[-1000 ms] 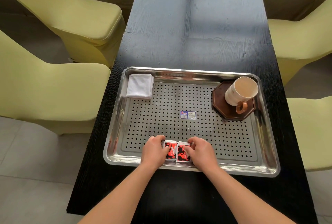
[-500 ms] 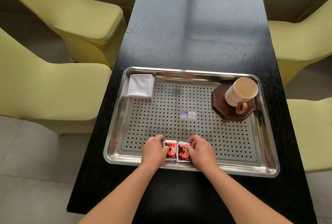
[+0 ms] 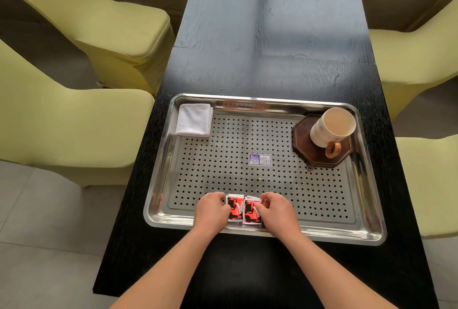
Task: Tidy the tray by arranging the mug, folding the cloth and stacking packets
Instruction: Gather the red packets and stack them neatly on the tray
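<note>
On the black wooden table (image 3: 272, 48) lies a perforated steel tray (image 3: 366, 199). At its near edge the left hand (image 3: 212, 212) and right hand (image 3: 277, 212) each close the grip on red-and-black packets (image 3: 244, 209), two piles side by side. The folded white cloth (image 3: 194, 120) lies in the far left corner; the cream mug (image 3: 330, 126) stands on a dark octagonal coaster (image 3: 307, 152) far right.

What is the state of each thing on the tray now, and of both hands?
White cloth: folded, far left corner.
Cream ceramic mug: upright on coaster, handle toward the person.
Dark octagonal wooden coaster: flat, under mug.
Red and black packets: two piles side by side, near edge.
Left hand: touching left pile.
Right hand: touching right pile.
</note>
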### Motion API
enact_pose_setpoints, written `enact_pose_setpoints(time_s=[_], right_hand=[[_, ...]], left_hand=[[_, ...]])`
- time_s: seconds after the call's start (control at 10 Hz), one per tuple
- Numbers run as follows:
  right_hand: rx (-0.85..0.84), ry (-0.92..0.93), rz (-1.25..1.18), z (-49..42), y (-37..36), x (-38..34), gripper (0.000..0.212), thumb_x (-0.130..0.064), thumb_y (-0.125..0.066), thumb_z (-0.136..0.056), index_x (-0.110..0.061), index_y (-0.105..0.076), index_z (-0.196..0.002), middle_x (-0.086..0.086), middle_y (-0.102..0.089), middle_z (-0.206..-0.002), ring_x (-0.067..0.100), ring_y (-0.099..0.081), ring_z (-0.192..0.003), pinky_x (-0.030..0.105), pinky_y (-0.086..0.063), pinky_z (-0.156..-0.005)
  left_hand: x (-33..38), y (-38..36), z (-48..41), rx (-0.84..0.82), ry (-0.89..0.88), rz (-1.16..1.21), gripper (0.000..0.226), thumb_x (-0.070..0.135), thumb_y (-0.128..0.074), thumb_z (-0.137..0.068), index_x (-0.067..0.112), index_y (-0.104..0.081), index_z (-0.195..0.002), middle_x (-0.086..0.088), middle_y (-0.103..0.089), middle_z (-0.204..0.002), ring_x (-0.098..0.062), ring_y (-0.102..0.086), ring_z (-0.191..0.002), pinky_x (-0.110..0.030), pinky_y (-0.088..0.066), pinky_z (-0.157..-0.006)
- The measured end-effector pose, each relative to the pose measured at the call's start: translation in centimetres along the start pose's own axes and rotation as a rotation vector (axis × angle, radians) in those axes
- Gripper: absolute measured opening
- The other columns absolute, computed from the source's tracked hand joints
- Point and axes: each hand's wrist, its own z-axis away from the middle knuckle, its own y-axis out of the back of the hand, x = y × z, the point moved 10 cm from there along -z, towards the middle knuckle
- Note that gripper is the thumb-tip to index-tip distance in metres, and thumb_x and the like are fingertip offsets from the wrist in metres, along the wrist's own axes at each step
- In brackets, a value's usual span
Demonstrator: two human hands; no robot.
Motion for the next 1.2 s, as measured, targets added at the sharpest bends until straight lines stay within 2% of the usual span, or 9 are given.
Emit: enact_pose_setpoints(time_s=[0.2,0.3,0.4,0.5,0.6,0.7,0.9,1.0,1.2], right_hand=[[-0.010,0.010,-0.015,0.1,0.2,0.1,0.033,-0.032,-0.065,-0.094,-0.019,-0.066,-0.124,-0.003,-0.066,-0.107,0.012,-0.061,-0.094,0.029,-0.052,-0.085],[-0.025,0.016,-0.021,0.1,0.3,0.1,0.033,-0.032,-0.064,-0.094,-0.021,-0.065,-0.124,-0.003,-0.067,-0.106,0.013,-0.063,-0.095,0.034,-0.055,-0.088],[-0.020,0.025,-0.034,0.1,0.5,-0.1,0.030,-0.031,-0.063,-0.095,-0.023,-0.064,-0.123,-0.005,-0.064,-0.102,0.013,-0.063,-0.095,0.035,-0.057,-0.085],[-0.021,0.030,-0.004,-0.2,0.5,-0.1,0.029,-0.032,-0.062,-0.095,-0.021,-0.067,-0.122,-0.004,-0.064,-0.105,0.010,-0.057,-0.094,0.029,-0.052,-0.083],[-0.048,0.020,0.018,-0.4,0.3,0.1,0.029,-0.032,-0.061,-0.095,-0.020,-0.068,-0.121,-0.003,-0.063,-0.108,0.010,-0.054,-0.094,0.027,-0.049,-0.083],[-0.063,0.011,0.017,-0.5,0.2,0.3,0.027,-0.032,-0.061,-0.095,-0.021,-0.068,-0.118,-0.006,-0.058,-0.102,0.011,-0.056,-0.095,0.030,-0.052,-0.084],[-0.064,0.008,-0.010,-0.4,0.2,0.3,0.026,-0.031,-0.060,-0.096,-0.022,-0.066,-0.120,-0.006,-0.061,-0.105,0.012,-0.058,-0.097,0.031,-0.054,-0.084],[-0.064,0.013,-0.008,-0.1,0.4,0.0,0.029,-0.032,-0.060,-0.096,-0.023,-0.065,-0.122,-0.008,-0.060,-0.104,0.010,-0.055,-0.095,0.025,-0.046,-0.080],[-0.030,0.049,-0.054,0.3,1.8,-1.3,0.035,-0.032,-0.060,-0.096,-0.021,-0.062,-0.129,-0.001,-0.064,-0.119,0.007,-0.057,-0.097,0.025,-0.048,-0.086]], left_hand=[[-0.1,0.1,0.2,0.007,0.001,0.030,0.037,0.010,-0.058,-0.090,0.014,-0.065,-0.126,0.000,-0.071,-0.106,-0.015,-0.064,-0.096,-0.029,-0.052,-0.084],[0.1,0.1,0.2,0.008,-0.013,0.021,0.042,0.013,-0.059,-0.091,0.017,-0.061,-0.133,-0.001,-0.069,-0.117,-0.016,-0.063,-0.103,-0.031,-0.051,-0.089],[0.4,0.3,0.1,0.020,-0.017,0.006,0.046,0.014,-0.060,-0.092,0.019,-0.057,-0.137,-0.001,-0.068,-0.115,-0.017,-0.062,-0.103,-0.032,-0.052,-0.088],[0.9,0.2,-0.1,0.016,-0.036,-0.026,0.051,0.016,-0.058,-0.092,0.022,-0.052,-0.142,-0.003,-0.066,-0.120,-0.018,-0.061,-0.107,-0.035,-0.053,-0.091],[1.2,-0.1,-0.4,-0.005,-0.044,-0.068,0.051,0.019,-0.057,-0.092,0.022,-0.052,-0.142,-0.004,-0.063,-0.127,-0.020,-0.059,-0.113,-0.036,-0.051,-0.095],[1.1,-0.2,-0.4,-0.023,-0.038,-0.091,0.048,0.021,-0.056,-0.091,0.020,-0.057,-0.139,-0.005,-0.062,-0.129,-0.020,-0.058,-0.114,-0.037,-0.049,-0.097],[0.9,0.1,-0.4,-0.010,-0.030,-0.072,0.046,0.021,-0.056,-0.091,0.022,-0.056,-0.137,-0.003,-0.063,-0.123,-0.018,-0.059,-0.107,-0.033,-0.049,-0.087],[0.8,0.3,-0.3,-0.011,-0.035,-0.087,0.044,0.020,-0.056,-0.091,0.021,-0.057,-0.135,-0.003,-0.062,-0.120,-0.018,-0.059,-0.104,-0.032,-0.048,-0.087],[1.7,2.0,0.2,0.041,-0.084,-0.101,0.053,0.018,-0.054,-0.092,0.021,-0.047,-0.144,-0.003,-0.057,-0.123,-0.015,-0.052,-0.099,-0.028,-0.041,-0.080]])
